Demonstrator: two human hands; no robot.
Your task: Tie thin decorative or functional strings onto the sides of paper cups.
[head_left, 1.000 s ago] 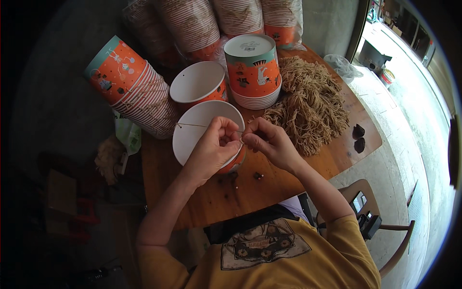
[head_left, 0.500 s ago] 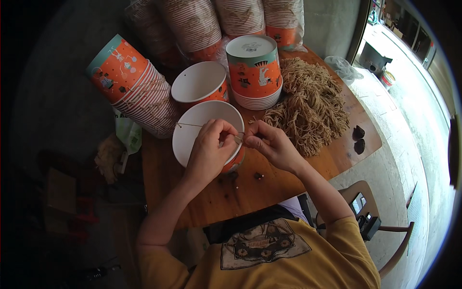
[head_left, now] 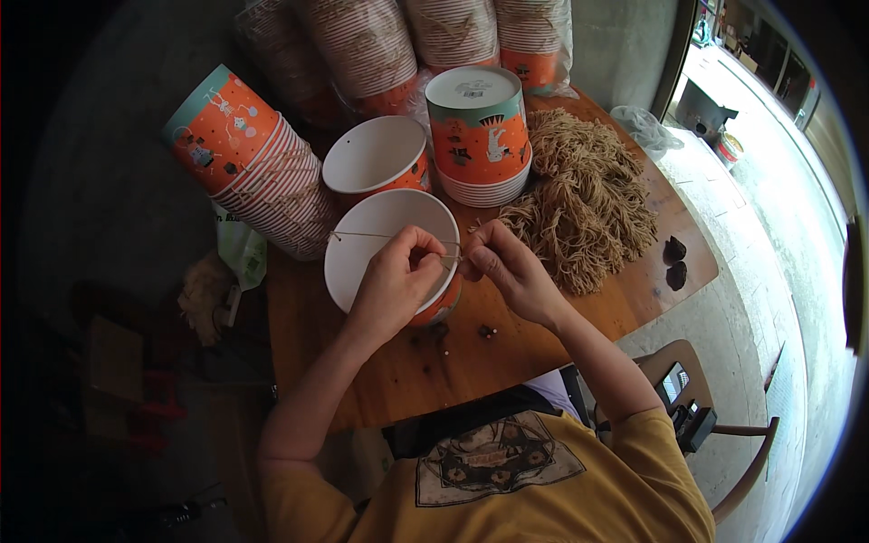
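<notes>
A white-lined paper bucket [head_left: 353, 271] stands on the table in front of me, its mouth tilted toward me. A thin tan string [head_left: 367, 235] is fastened at the left of its rim and runs across the mouth to the right side. My left hand [head_left: 398, 281] is over the mouth, thumb and forefinger pinched on the string near the right rim. My right hand [head_left: 513, 276] is just outside that rim, fingers closed on the string there. The string between my fingertips is too fine to follow fully.
Behind stand another open bucket [head_left: 376, 154] and an upside-down orange bucket stack [head_left: 480, 136]. A nested stack [head_left: 262, 172] leans at left; wrapped stacks [head_left: 362, 54] stand at the back. A heap of tan strings [head_left: 588, 199] and dark pieces [head_left: 675, 262] lie right on the wooden table [head_left: 389, 389].
My right hand has shifted slightly upward with its fingers turned. The string across the bucket's mouth now shows between my two hands. My left hand has barely moved.
</notes>
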